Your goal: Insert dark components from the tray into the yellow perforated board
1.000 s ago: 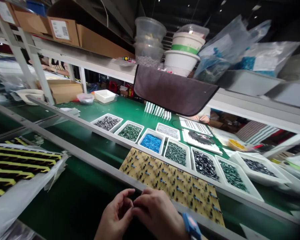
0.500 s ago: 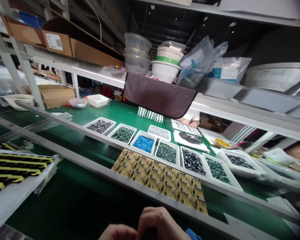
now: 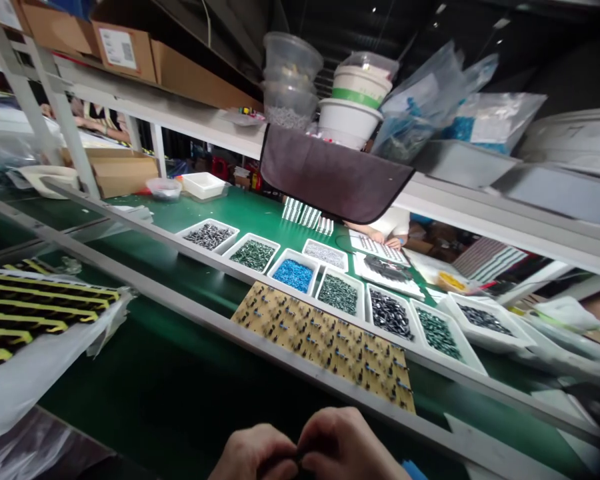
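Note:
My left hand (image 3: 255,455) and my right hand (image 3: 347,445) meet at the bottom middle of the head view, fingertips pinched and touching. Between the fingers there may be something small and dark, too hidden to make out. A blue band (image 3: 414,470) shows at my right wrist. Just beyond my hands, a tan circuit board (image 3: 325,350) rests slanted along the metal rails, fitted with rows of small black and blue components. Neither hand touches it. Behind it stand white trays of small parts, among them blue ones (image 3: 293,275), green ones (image 3: 338,295) and black ones (image 3: 390,313).
A metal rail (image 3: 300,373) runs between my hands and the board. At left lies a stack of black-and-yellow strips (image 3: 45,307) on white wrap. An overhead shelf (image 3: 190,127) carries tubs and bags; a dark cloth (image 3: 335,177) hangs from it. Another person's hands (image 3: 387,240) work across the bench.
The view has tilted down a little, so the shelf and trays sit higher. My hands show more fully, a bit farther right, still held together. The board stays in place.

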A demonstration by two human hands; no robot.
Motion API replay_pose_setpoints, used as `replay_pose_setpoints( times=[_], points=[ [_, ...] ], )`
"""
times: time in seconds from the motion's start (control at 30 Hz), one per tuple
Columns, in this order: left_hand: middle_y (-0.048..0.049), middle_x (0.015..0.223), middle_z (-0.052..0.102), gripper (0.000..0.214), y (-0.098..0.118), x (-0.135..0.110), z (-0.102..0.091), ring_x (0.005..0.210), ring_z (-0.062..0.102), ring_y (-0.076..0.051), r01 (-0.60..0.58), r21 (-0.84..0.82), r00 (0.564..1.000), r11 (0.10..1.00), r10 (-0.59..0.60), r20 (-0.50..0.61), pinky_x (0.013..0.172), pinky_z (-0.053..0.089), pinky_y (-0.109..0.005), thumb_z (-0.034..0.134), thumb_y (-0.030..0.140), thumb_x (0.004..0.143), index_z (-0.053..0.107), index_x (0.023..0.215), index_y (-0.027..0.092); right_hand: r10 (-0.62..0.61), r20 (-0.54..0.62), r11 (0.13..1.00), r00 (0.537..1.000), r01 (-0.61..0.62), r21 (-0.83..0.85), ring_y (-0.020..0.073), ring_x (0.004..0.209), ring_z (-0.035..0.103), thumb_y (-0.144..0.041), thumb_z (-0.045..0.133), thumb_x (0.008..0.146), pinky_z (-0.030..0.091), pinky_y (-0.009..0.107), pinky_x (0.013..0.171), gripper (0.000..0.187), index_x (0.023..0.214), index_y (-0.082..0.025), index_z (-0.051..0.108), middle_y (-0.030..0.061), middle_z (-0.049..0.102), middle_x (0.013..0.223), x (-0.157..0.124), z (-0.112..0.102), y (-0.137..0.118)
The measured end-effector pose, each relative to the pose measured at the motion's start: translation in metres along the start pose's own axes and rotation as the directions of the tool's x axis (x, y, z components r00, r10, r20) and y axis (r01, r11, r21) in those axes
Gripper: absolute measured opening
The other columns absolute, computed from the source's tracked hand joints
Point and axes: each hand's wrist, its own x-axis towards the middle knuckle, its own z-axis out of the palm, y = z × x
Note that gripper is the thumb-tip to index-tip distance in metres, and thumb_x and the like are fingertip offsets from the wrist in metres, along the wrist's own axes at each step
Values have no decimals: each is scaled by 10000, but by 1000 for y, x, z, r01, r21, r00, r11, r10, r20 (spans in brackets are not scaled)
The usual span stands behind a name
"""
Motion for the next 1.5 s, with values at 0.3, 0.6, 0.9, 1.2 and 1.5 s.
replay_pose_setpoints(
  times=[0.3,0.6,0.9,1.2,1.5],
  points=[
    [-201,1575,196,832,3,64,30,1472,142,-354,-275,407,919,871,114,378,1180,76,-608,609,483,833,266,1490,105,17,-350,994,937,23,110,216,763,682,-330,656,755,526,290,708,196,857,-168,697,56,737,809,-9,-68,23],
    [-207,1506,393,801,-23,112,49,1386,364,-407,-304,583,931,754,105,350,1128,298,-603,616,507,841,326,1476,115,-47,-368,984,928,106,143,206,741,680,-304,638,765,519,277,680,175,852,-165,698,53,733,794,21,-61,21],
    [-97,1445,526,548,-84,36,-13,1322,499,-214,-357,853,878,381,450,166,1105,394,-322,604,100,837,492,1362,208,-253,-517,957,818,134,-257,161,735,625,-197,596,812,448,264,718,131,844,-217,721,16,673,847,83,-35,-11],
    [-96,1103,729,427,-99,29,-28,963,722,-259,-70,893,864,445,474,-169,780,623,-312,667,270,809,598,1228,224,-191,-469,882,863,-59,-468,163,743,622,-199,594,828,396,260,688,128,858,-233,715,15,671,853,107,-24,-25],
    [-96,1009,708,309,-78,38,-12,984,676,-267,57,600,952,798,138,-274,881,567,-386,490,26,827,692,984,200,-151,-402,830,903,-104,-547,176,770,635,-195,577,810,400,267,712,145,846,-216,716,31,700,859,113,-29,-34]
  ],
)
